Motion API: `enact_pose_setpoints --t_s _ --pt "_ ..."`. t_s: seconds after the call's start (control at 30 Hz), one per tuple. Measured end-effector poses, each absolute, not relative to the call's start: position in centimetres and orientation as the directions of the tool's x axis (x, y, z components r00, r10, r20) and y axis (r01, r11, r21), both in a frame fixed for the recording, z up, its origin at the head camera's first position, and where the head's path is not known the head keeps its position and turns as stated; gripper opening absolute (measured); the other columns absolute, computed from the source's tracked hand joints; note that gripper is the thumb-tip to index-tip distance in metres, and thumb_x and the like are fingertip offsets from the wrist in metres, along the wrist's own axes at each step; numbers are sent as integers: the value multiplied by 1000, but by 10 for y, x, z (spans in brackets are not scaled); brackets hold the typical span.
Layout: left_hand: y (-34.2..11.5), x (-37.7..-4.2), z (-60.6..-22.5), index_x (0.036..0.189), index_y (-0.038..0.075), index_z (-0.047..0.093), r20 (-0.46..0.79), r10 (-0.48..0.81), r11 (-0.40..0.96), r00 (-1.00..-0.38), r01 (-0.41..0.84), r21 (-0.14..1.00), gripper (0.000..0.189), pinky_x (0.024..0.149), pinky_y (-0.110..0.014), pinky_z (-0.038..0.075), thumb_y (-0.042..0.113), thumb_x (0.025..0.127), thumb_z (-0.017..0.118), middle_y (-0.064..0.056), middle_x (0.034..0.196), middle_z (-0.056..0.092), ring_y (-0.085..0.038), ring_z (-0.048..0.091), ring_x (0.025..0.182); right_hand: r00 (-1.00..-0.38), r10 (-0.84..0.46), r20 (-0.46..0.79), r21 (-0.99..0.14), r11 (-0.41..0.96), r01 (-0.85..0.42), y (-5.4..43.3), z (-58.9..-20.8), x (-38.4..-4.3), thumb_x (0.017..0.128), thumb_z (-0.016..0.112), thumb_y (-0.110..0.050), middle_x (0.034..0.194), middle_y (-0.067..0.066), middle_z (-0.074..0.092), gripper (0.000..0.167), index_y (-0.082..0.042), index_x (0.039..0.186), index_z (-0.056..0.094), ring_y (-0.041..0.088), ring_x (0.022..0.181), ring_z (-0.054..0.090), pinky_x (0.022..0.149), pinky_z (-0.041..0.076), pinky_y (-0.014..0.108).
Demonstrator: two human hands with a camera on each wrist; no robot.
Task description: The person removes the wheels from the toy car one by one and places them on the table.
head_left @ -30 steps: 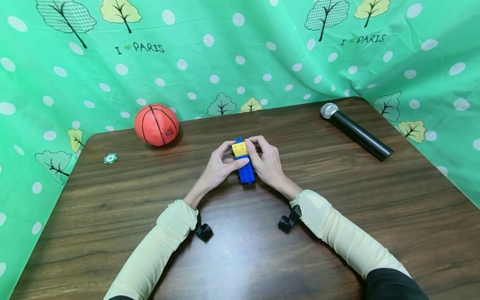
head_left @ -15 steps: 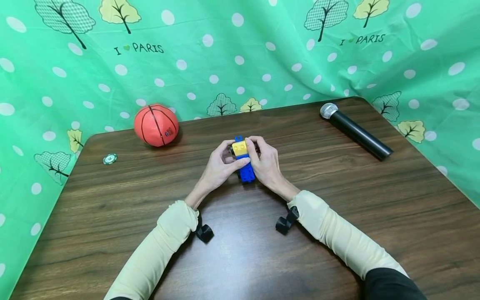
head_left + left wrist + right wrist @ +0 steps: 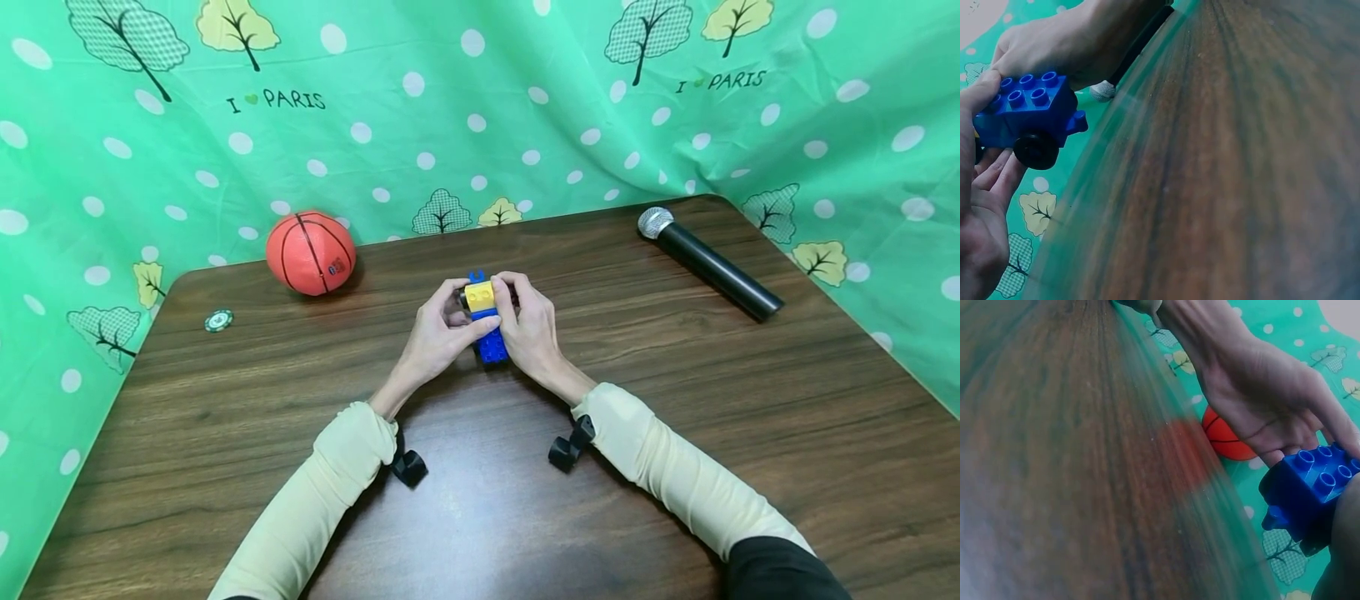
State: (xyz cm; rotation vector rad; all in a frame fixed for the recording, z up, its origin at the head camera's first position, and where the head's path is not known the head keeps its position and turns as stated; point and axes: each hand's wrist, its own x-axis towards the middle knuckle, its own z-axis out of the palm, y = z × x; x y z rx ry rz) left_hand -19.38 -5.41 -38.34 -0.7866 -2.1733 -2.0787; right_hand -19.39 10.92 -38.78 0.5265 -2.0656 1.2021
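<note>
Toy car (image 3: 492,347), one; left hand (image 3: 438,332), right hand (image 3: 532,327) both gripping it; one ball (image 3: 311,252).

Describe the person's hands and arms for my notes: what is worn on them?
The left hand and right hand wear no gloves. The left sleeve and right sleeve are plain pale cream, bunched near the wrists. A small black device juts from the left wrist, another black device from the right. Black cloth shows beyond the right sleeve.

Curtained-off recording spot; home or studio, I can't tell
Green cloth (image 3: 517,83) — polka dots (image 3: 472,42), trees (image 3: 237,23), PARIS lettering (image 3: 294,99) — hangs round the wood-grain table (image 3: 480,517) (quite the makeshift booth), and black camera mounts (image 3: 409,468) sit by the pale cuffs (image 3: 352,437).
</note>
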Motion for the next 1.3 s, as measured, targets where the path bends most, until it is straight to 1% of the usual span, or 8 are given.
enact_pose_setpoints --t_s 0.23,0.33,0.43,0.6,0.97,1.07,1.2,1.3 --pt "-61 -196 -388 132 -3 53 339 375 -138 -863 309 941 44 80 -33 60 -3 92 73 -19 114 67 -25 73 92 -716 -119 688 -636 376 -674 114 -387 -199 106 55 -4 94 15 70 15 3 113 65 22 79 63 68 51 31" --pt "-64 -197 -390 132 -4 53 340 380 -149 -860 306 940 44 79 -32 61 -5 91 72 -17 114 67 -24 74 92 -689 -186 701 -597 375 -709 117 -387 -201 104 57 0 99 15 70 14 3 114 67 23 82 65 70 54 34" --pt "-65 -197 -391 131 -4 53 338 379 -137 -861 309 941 44 78 -33 61 -5 91 73 -17 113 68 -24 74 91 -651 -210 729 -533 424 -733 117 -387 -201 103 58 1 96 15 69 11 4 110 67 22 76 62 66 52 35" --pt "-65 -195 -390 128 -1 55 332 367 -64 -869 332 941 43 73 -33 62 0 91 77 -17 108 70 -26 75 88 -634 -169 755 -503 470 -725 114 -387 -199 103 60 -1 86 13 66 10 5 107 67 19 64 54 56 44 30" --pt "-65 -191 -388 128 -1 57 356 323 24 -877 384 923 45 74 -32 61 3 90 80 -17 105 71 -24 74 82 -651 -102 752 -530 492 -690 107 -387 -196 104 59 -5 83 14 66 13 5 105 67 23 68 60 60 49 35" --pt "-67 -190 -387 126 0 57 362 304 45 -881 393 919 45 73 -33 62 5 89 81 -17 104 71 -24 75 82 -656 -78 751 -547 483 -684 107 -386 -197 103 63 -6 82 14 66 11 4 102 65 22 67 60 59 48 33" --pt "-68 -191 -386 126 0 57 343 282 31 -896 366 930 45 73 -33 62 7 89 81 -16 105 70 -27 76 84 -670 -65 739 -574 458 -679 111 -386 -200 102 66 -9 81 13 68 12 3 97 65 21 68 62 59 50 30" --pt "-70 -193 -386 127 0 57 310 278 -5 -909 321 947 45 74 -33 62 7 90 80 -17 106 69 -28 75 86 -685 -98 722 -580 454 -676 115 -387 -204 104 63 -10 79 11 66 13 2 98 65 21 66 60 58 48 30"
